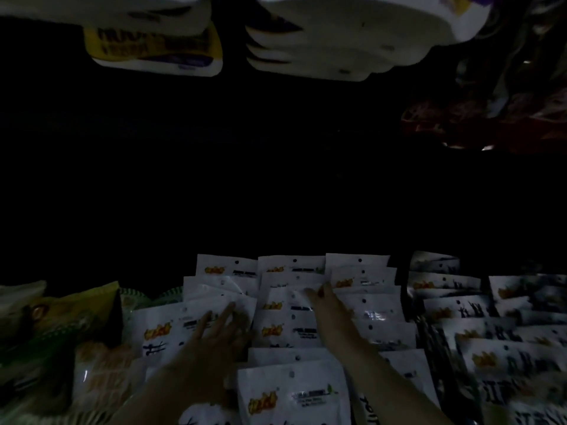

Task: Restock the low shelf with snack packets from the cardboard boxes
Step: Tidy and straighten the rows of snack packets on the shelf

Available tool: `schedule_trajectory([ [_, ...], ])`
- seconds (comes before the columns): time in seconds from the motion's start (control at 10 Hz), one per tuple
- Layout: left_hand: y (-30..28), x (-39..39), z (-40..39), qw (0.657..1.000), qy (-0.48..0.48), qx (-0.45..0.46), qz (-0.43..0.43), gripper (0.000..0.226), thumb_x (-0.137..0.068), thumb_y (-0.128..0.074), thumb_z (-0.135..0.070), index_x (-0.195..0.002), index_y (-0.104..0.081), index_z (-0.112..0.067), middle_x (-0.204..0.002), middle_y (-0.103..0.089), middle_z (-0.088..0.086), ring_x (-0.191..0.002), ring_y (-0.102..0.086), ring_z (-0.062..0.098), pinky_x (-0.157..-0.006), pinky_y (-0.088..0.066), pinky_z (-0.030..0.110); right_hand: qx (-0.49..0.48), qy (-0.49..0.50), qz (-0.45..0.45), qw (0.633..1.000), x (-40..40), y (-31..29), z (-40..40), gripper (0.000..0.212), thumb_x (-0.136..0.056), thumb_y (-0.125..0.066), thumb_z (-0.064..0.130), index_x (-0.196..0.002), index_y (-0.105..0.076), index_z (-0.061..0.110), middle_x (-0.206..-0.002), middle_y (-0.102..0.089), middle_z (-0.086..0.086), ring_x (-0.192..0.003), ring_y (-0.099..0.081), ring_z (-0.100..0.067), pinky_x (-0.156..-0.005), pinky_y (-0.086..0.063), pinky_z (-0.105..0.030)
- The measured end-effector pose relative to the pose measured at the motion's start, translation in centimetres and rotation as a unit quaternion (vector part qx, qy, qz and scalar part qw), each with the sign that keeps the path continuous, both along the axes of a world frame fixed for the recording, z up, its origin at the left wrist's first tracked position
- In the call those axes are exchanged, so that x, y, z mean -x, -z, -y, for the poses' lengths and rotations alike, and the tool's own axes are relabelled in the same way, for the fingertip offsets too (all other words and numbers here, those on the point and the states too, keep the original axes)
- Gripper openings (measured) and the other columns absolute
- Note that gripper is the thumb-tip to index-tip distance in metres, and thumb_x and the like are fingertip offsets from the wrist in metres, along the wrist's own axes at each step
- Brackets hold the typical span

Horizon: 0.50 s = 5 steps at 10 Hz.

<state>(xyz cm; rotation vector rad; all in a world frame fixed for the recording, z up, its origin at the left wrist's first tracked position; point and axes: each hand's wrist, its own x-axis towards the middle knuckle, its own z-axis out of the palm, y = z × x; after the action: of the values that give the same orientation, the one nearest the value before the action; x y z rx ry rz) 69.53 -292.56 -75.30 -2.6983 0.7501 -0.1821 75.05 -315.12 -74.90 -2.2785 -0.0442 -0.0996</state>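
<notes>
We press left hand (219, 328) flat, fingers spread, on packets (276, 329). Right hand (322, 299) pinches one top edge. Light, floppy, slippery, we think.

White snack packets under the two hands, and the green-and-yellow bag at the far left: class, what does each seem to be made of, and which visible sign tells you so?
White snack packets: probably thin glossy plastic film; bright glints, soft creases and a punched hang hole near each top edge.
Green-and-yellow bag: likely crinkly plastic or foil laminate with a duller sheen; its top edge stands up stiffly. Dim light leaves this uncertain.
</notes>
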Motion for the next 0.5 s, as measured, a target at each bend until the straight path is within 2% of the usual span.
schedule_trajectory([
  [0.1, 0.9, -0.1, -0.6, 1.000, -0.009, -0.010, 0.001, 0.091, -0.054, -0.057, -0.077, -0.126, -0.058, -0.022, -0.135, -0.052, 0.013, -0.135, -0.021, 0.039, -0.091, -0.044, 0.057, 0.021, -0.040, 0.003, 0.999, -0.3, -0.1, 0.5, 0.038, -0.098, -0.043, 0.014, -0.136, -0.044, 0.012, -0.138, -0.041, -0.014, -0.123, -0.043, -0.031, -0.092, -0.037, -0.026],
  [0.2, 0.7, 0.2, 1.1, 0.999, -0.048, 0.009, -0.014, 0.090, -0.037, -0.077, -0.070, -0.112, -0.069, -0.021, -0.122, -0.064, 0.012, -0.123, -0.049, 0.040, -0.081, -0.053, 0.055, 0.039, -0.088, 0.028, 0.995, -0.4, -0.4, 1.8, 0.041, -0.097, -0.043, 0.009, -0.138, -0.043, 0.015, -0.142, -0.036, -0.013, -0.129, -0.037, -0.032, -0.108, -0.034, -0.040],
  [0.3, 0.8, 0.5, 2.3, 0.987, -0.074, 0.134, -0.052, 0.068, -0.088, -0.058, -0.041, -0.146, -0.029, -0.019, -0.157, -0.013, 0.009, -0.145, -0.010, 0.030, -0.118, -0.016, 0.043, 0.188, -0.129, 0.035, 0.973, -0.4, 0.6, 2.4, 0.071, -0.090, -0.039, -0.010, -0.149, -0.017, 0.024, -0.149, -0.021, -0.009, -0.134, -0.029, -0.032, -0.110, -0.031, -0.040],
  [0.4, 0.6, 1.6, 2.5, 0.899, -0.090, 0.423, -0.067, 0.023, -0.093, -0.047, -0.015, -0.108, -0.064, -0.022, -0.117, -0.061, 0.022, -0.112, -0.056, 0.034, -0.094, -0.044, 0.031, 0.193, -0.106, 0.090, 0.971, -0.4, 0.6, 2.8, 0.072, -0.092, -0.044, -0.005, -0.149, -0.013, 0.027, -0.152, -0.014, -0.007, -0.136, -0.025, -0.032, -0.111, -0.029, -0.040],
  [0.5, 1.9, 3.0, 1.0, 0.876, -0.088, 0.473, -0.035, 0.030, -0.091, -0.052, -0.017, -0.077, -0.068, -0.038, -0.083, -0.058, -0.004, -0.088, -0.058, 0.030, -0.085, -0.051, 0.040, 0.112, -0.159, 0.100, 0.976, 0.8, -1.7, 2.7, 0.049, -0.099, -0.045, 0.019, -0.145, -0.029, 0.020, -0.148, -0.027, -0.005, -0.134, -0.031, -0.023, -0.105, -0.029, -0.021],
])
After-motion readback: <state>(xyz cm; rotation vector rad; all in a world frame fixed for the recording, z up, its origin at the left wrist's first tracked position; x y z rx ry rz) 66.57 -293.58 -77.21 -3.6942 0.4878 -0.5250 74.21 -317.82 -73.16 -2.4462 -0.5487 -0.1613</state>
